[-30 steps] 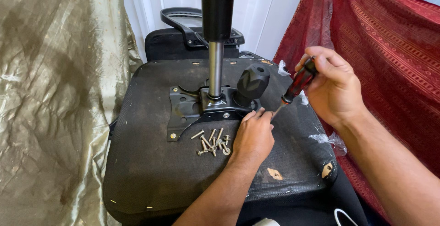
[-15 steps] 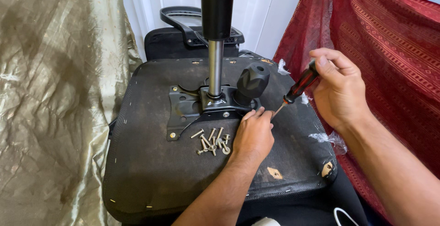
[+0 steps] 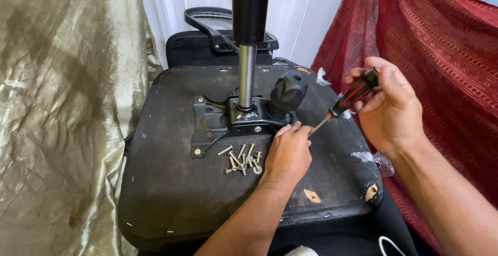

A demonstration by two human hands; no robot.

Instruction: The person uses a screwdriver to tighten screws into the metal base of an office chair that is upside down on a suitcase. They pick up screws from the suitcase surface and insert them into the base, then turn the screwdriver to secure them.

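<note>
A: Right hand (image 3: 389, 105)?
B: Fingers curled tight on the screwdriver (image 3: 348, 100) (red-black handle), tip slanting down-left.
A: Left hand (image 3: 288, 152)?
B: Fingers together, flat on the upturned chair seat (image 3: 171, 193) beside its metal plate (image 3: 218, 123) and loose bolts (image 3: 241, 159).

Seat underside (image 3: 171, 193): open fabric at 7–8 o'clock of metal plate (image 3: 218, 123), free pass there. Loose bolts (image 3: 241, 158) piled just below plate, block low sweep toward left hand (image 3: 288, 152). Gas cylinder (image 3: 249, 38) upright at plate centre, splits approach from 12 o'clock. Round knob (image 3: 288, 91) at 2 o'clock of cylinder base, tight gap between. Right hand (image 3: 389, 108) with screwdriver (image 3: 347, 100) fills 3 o'clock side. Gold sheet (image 3: 62, 110) bounds 9 o'clock, red cloth (image 3: 441, 43) bounds 2–3 o'clock. Armrest (image 3: 207, 19) behind at 12.
</note>
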